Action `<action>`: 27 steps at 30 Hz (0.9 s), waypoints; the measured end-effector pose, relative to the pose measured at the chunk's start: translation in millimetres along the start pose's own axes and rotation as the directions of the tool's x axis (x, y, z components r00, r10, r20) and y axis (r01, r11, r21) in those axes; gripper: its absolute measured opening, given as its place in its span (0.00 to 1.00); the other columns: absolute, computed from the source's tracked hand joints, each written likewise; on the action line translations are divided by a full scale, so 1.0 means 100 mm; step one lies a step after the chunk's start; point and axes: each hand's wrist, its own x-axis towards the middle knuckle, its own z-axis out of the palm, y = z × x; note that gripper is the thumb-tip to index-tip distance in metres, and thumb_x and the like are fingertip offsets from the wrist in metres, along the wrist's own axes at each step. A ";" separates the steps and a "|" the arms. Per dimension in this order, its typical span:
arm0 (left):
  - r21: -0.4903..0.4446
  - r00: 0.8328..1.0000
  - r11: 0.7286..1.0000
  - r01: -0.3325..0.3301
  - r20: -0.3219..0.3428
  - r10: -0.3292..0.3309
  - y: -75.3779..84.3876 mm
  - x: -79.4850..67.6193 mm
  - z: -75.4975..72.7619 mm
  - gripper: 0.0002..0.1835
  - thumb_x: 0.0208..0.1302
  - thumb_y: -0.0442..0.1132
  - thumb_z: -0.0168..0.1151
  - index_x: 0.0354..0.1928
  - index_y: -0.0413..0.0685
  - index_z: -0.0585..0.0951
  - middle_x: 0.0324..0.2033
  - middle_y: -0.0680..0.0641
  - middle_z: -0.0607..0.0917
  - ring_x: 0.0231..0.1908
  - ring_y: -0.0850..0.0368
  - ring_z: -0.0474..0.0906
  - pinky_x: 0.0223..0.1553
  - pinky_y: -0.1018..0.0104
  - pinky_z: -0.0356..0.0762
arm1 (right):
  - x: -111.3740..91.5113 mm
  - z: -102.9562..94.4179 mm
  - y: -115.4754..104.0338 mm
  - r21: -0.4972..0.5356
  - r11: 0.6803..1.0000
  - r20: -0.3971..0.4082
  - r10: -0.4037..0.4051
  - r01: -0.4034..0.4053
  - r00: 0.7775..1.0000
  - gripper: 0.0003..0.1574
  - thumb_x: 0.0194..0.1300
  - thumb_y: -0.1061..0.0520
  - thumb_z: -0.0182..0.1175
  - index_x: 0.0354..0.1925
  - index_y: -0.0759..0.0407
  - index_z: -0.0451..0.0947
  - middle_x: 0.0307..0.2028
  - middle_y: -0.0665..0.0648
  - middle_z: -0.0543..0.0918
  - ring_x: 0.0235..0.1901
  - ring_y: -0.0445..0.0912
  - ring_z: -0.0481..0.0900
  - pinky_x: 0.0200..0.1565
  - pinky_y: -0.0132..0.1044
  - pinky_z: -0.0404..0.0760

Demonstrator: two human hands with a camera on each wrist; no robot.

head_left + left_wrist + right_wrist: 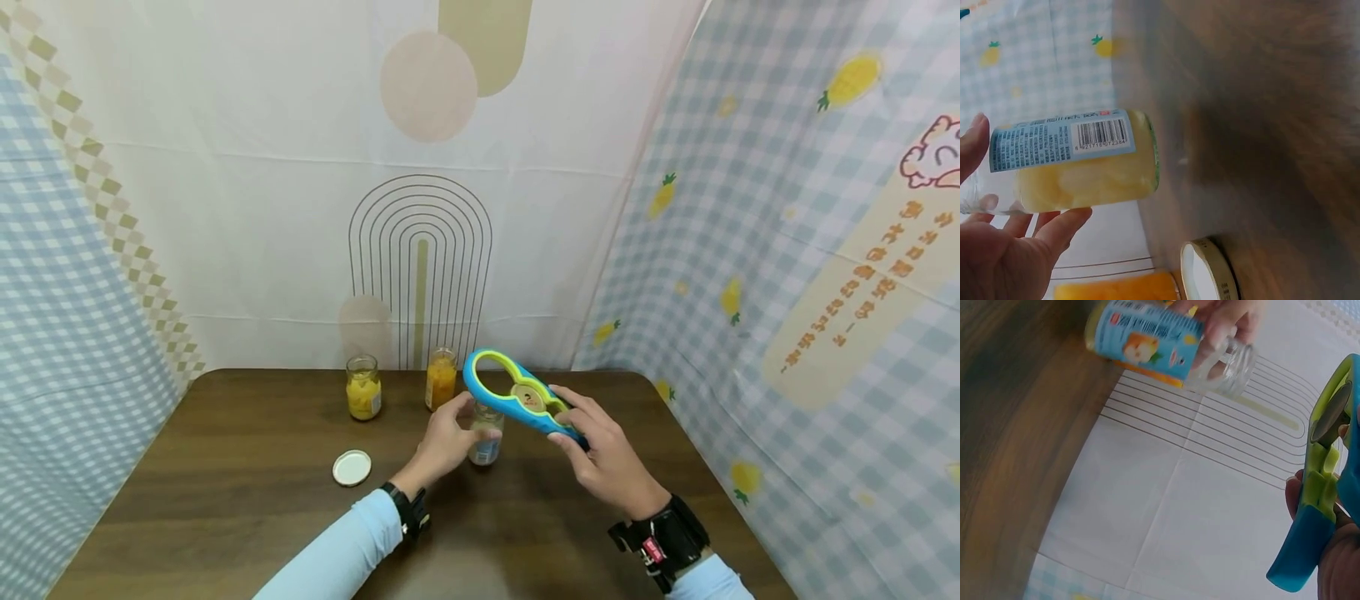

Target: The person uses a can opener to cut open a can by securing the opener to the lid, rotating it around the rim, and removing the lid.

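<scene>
My left hand (446,442) grips the upper part of a glass jar (1085,162) with pale yellow contents and a blue label. Bare threads show at the jar's mouth in the right wrist view, with no lid on it. Whether its base touches the table cannot be told. My right hand (603,454) holds a blue and green jar opener (510,404), tilted, just above and right of the jar. A round disc (1333,415) that looks like a lid sits in the opener's middle opening.
A white-faced lid (352,468) lies on the brown table (225,500), left of my left hand. Behind it stands an open jar of yellow pieces (363,392). An orange-filled jar (441,382) stands farther right, near the back edge. Patterned cloths hang behind and at both sides.
</scene>
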 end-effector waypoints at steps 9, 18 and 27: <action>-0.061 1.000 0.998 -0.001 -0.016 0.000 -0.06 0.14 0.10 0.17 0.63 0.47 0.80 0.52 0.57 0.87 0.51 0.51 0.91 0.54 0.51 0.85 0.57 0.47 0.86 | 0.03 0.01 -0.05 0.008 1.000 0.006 -0.010 0.010 1.000 0.13 0.69 0.67 0.69 0.49 0.57 0.80 0.72 0.66 0.76 0.62 0.52 0.80 0.51 0.33 0.79; -0.005 0.999 1.000 -0.018 -0.043 0.018 -0.05 0.29 0.21 0.31 0.64 0.41 0.79 0.68 0.46 0.80 0.61 0.43 0.88 0.63 0.44 0.84 0.67 0.41 0.82 | 0.04 0.02 -0.07 0.007 1.000 0.024 -0.010 0.010 1.000 0.12 0.71 0.66 0.68 0.49 0.56 0.80 0.73 0.65 0.76 0.63 0.53 0.80 0.51 0.36 0.82; 0.054 0.989 0.988 -0.145 -0.025 0.147 0.02 0.61 0.40 0.26 0.69 0.35 0.70 0.67 0.39 0.78 0.61 0.37 0.87 0.62 0.41 0.83 0.70 0.41 0.78 | 0.00 -0.02 -0.03 -0.011 1.000 0.017 0.005 -0.005 1.000 0.12 0.71 0.66 0.68 0.49 0.55 0.81 0.73 0.64 0.76 0.63 0.52 0.80 0.52 0.36 0.82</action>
